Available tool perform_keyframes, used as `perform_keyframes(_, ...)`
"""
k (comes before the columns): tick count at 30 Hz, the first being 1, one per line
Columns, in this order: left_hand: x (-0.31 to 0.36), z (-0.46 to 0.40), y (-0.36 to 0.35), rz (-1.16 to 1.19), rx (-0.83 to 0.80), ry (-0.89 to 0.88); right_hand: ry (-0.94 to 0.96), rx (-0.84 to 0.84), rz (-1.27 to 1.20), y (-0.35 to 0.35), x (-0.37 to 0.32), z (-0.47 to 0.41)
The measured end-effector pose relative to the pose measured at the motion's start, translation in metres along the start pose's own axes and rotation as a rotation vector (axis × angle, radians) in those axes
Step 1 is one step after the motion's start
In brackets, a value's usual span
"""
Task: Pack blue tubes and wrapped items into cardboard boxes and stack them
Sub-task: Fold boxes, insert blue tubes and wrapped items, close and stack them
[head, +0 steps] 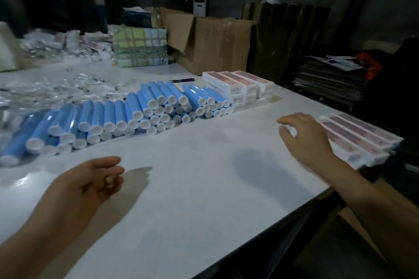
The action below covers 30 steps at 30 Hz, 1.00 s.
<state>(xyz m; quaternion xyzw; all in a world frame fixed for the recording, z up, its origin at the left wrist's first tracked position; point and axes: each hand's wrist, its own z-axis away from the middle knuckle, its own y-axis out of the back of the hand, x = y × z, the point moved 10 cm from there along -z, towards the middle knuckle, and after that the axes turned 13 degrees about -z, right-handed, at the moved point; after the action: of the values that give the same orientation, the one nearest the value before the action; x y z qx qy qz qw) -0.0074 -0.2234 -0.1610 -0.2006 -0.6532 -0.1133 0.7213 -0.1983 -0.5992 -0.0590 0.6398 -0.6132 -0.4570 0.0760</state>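
Note:
Several blue tubes with white caps lie stacked in a long row across the white table. Behind their right end stands a stack of small white-and-pink boxes. More flat pink-topped boxes lie side by side at the table's right edge. My right hand hovers over their near-left end, fingers spread and loosely bent, holding nothing. My left hand floats above the table at the lower left, palm turned inward, fingers loosely curled and empty. Clear wrapped items are scattered at the far left.
A large open cardboard box stands at the back of the table beside a taped bundle. A dark pen lies behind the tubes. Flattened cartons and a dark stack sit beyond the right edge.

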Motion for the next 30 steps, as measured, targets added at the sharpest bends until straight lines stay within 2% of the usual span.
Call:
perform_keyframes(3,0.021,0.022,-0.01,-0.129,-0.014,-0.089,0.17,-0.13,-0.202,-0.06,-0.093,-0.004)
perform_keyframes(7,0.021,0.024,-0.011,-0.265,-0.004,-0.077,0.364,-0.361,-0.335,-0.141,-0.191,0.015)
perform_keyframes(10,0.021,0.024,-0.013,-0.334,-0.036,-0.093,0.404,-0.522,-0.314,-0.19,-0.222,0.034)
perform_keyframes(13,0.021,0.023,-0.016,-0.387,-0.069,-0.112,0.44,-0.676,-0.224,-0.22,-0.225,0.05)
perform_keyframes(18,0.021,0.026,-0.027,-0.437,-0.136,-0.138,0.458,-0.633,-0.287,-0.22,-0.221,0.049)
perform_keyframes(26,0.033,0.04,-0.035,-0.687,-0.249,-0.132,0.459,-0.654,-0.337,-0.224,-0.217,0.046)
perform_keyframes(30,0.074,0.048,0.013,-0.946,-0.1,-0.164,0.467,-0.562,-0.32,-0.222,-0.213,0.044)
